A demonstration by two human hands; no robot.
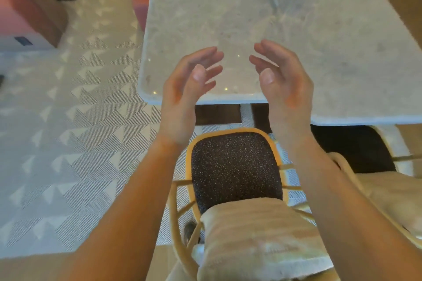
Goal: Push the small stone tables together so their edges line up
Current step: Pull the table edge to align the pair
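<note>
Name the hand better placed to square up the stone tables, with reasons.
Right, probably. The right table juts nearer than the left table, and the right hand hovers open by its corner, placed to push it away. The left hand is over the left table.

place: café or restaurant seating | cues: paired stone tables, rattan chair, patterned carpet

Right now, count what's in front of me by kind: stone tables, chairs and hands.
Stone tables: 2
Dark-seated chairs: 2
Hands: 2
Total: 6
</note>
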